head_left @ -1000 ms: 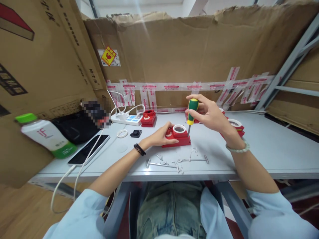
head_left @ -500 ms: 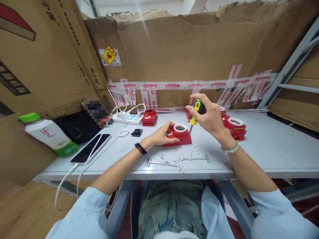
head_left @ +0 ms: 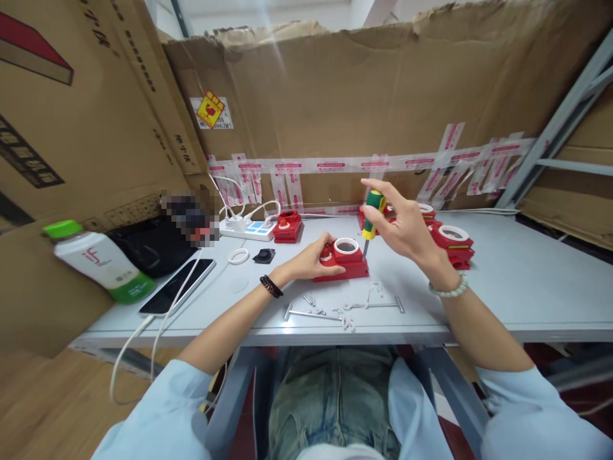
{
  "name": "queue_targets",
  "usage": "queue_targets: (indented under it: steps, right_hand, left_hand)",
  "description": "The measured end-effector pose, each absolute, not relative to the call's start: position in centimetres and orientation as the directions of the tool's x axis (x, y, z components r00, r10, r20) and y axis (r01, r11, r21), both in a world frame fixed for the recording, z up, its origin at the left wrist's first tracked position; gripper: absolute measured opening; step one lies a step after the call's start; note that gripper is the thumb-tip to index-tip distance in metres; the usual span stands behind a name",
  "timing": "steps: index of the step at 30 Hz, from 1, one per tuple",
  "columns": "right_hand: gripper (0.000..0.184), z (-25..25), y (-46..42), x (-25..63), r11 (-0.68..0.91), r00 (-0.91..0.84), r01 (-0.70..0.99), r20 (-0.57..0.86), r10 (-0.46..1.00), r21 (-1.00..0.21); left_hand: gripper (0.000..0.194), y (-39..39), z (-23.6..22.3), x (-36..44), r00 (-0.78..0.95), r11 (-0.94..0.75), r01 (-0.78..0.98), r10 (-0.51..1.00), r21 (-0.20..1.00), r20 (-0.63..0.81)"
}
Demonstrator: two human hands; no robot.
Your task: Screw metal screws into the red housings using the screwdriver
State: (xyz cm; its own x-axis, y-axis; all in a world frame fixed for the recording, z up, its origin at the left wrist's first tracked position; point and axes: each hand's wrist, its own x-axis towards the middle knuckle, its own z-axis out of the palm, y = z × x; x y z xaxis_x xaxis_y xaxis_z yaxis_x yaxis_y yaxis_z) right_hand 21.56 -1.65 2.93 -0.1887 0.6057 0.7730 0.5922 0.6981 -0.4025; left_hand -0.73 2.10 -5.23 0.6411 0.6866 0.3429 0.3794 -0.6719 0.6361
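My left hand is closed on a red block-shaped housing with a white ring on top, its thumb along the front and its fingers behind. A screwdriver with a green and yellow handle stands nearly upright at the housing's right end, its tip down at the corner. My right hand grips that handle between thumb and fingers, with the index finger stretched out over the top. Small screws and two T-shaped metal rods with bits of white string lie in front of the housing.
More red housings stand on the table at the right and back left. Left of my hand are a white ring, a black part, a phone, a bottle and a power strip. Cardboard walls the back.
The screwdriver handle has tipped slightly left and stands more upright. My right hand's grip has shifted, with its index finger stretched further out. My left hand and the red housing stay put.
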Motion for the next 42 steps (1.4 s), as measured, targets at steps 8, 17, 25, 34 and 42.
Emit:
queue_targets:
  steps: [8,17,25,34,42]
  right_hand:
    - [0.037,2.8,-1.4,21.6,0.673,-0.128,0.625,0.798,0.589,-0.396]
    - [0.04,2.7,-1.4,21.9,0.714,-0.21,0.477,0.723,0.658,-0.512]
    - [0.045,2.8,-1.5,22.1,0.738,-0.286,0.457,0.703,0.651,-0.497]
    - [0.05,3.2,-1.9,22.5,0.697,-0.242,0.533,0.702,0.669,-0.48]
    - [0.043,3.0,-1.6,22.6,0.627,-0.129,0.646,0.747,0.652,-0.436]
  left_hand:
    - [0.056,1.9,-5.0,-0.7,0.643,-0.667,0.379,0.689,0.642,0.336]
    - [0.057,2.0,-5.2,-0.8,0.64,-0.668,0.386,0.691,0.637,0.336]
    - [0.055,2.0,-5.1,-0.7,0.643,-0.67,0.379,0.687,0.638,0.339]
    - [0.056,2.1,-5.3,-0.7,0.649,-0.673,0.339,0.674,0.658,0.354]
    - [0.056,2.1,-5.2,-0.7,0.645,-0.658,0.341,0.683,0.672,0.342]
